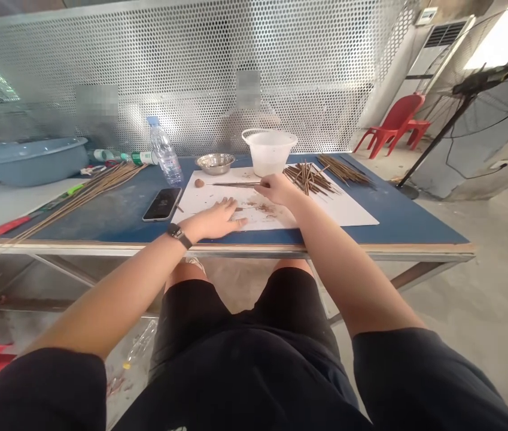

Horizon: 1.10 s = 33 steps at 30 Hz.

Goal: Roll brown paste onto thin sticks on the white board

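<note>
My left hand [218, 220] lies palm down on the white board [338, 209], fingers spread, beside brown crumbs [260, 208]. Its fingertips touch a short dark streak or piece too small to make out. At the right end of several thin brown sticks [236, 184], my right hand [278, 189] is closed in a pinch around a stick end; how many it grips is hidden by the fingers. A small brown lump [199, 183] sits near the board's left edge. To the right of my right hand is a loose pile of brown-coated sticks [307, 177].
Behind the board stand a metal bowl [215, 163] and a white bucket [270, 154]. More sticks [346, 169] lie at the right. Leftward are a phone [163, 205], a water bottle [164, 152], long thin canes [78, 200], a red-handled tool [2, 230] and a blue basin [33, 163].
</note>
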{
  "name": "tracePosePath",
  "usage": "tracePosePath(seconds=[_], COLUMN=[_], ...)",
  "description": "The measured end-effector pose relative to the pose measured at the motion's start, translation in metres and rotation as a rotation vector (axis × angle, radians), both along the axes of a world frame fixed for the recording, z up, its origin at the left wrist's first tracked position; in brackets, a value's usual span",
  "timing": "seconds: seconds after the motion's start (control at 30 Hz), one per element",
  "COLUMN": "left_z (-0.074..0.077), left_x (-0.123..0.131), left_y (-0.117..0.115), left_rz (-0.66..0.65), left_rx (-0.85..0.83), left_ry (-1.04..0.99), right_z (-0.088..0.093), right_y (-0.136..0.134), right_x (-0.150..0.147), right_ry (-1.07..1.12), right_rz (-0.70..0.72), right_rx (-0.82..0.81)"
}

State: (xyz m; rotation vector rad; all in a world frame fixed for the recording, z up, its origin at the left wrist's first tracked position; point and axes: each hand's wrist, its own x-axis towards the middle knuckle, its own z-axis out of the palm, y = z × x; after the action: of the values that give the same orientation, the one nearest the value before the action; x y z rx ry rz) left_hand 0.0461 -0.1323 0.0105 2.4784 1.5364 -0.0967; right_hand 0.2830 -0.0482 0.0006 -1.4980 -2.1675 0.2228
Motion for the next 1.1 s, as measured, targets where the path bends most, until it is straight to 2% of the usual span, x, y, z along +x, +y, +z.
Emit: tracePosePath(seconds=[0.17, 0.27, 0.4, 0.57, 0.67, 0.77, 0.97, 1.03, 1.1], left_z=[-0.012, -0.017, -0.017, -0.006, -0.001, -0.002, -0.011, -0.012, -0.012], left_x=[-0.017, -0.022, -0.018, -0.003, 0.002, 0.0, -0.016, -0.016, -0.011], left_y=[-0.05, -0.055, -0.026, 0.024, 0.033, 0.017, -0.04, -0.048, -0.045], left_rz=[-0.103, -0.144, -0.14, -0.054, -0.025, -0.061, -0.168, -0.178, -0.161], left_rx=[0.071, 0.091, 0.106, 0.025, -0.012, -0.005, 0.032, 0.039, 0.051], left_ry=[0.024, 0.036, 0.051, 0.065, 0.075, 0.09, 0.074, 0.07, 0.068], right_z=[-0.001, -0.002, -0.002, -0.003, -0.004, -0.004, -0.001, 0.001, 0.002], right_y=[0.001, 0.002, 0.003, 0.003, 0.005, 0.005, 0.001, -0.001, -0.001], right_x=[-0.001, -0.002, -0.003, -0.002, -0.001, 0.0, -0.002, -0.003, -0.003], right_ry=[0.023, 0.023, 0.012, -0.01, -0.02, -0.021, -0.012, -0.008, -0.006], right_rz=[0.008, 0.011, 0.014, 0.012, 0.004, 0.003, 0.008, 0.012, 0.016], right_rx=[-0.01, -0.011, -0.006, -0.007, -0.015, -0.008, -0.012, -0.019, -0.025])
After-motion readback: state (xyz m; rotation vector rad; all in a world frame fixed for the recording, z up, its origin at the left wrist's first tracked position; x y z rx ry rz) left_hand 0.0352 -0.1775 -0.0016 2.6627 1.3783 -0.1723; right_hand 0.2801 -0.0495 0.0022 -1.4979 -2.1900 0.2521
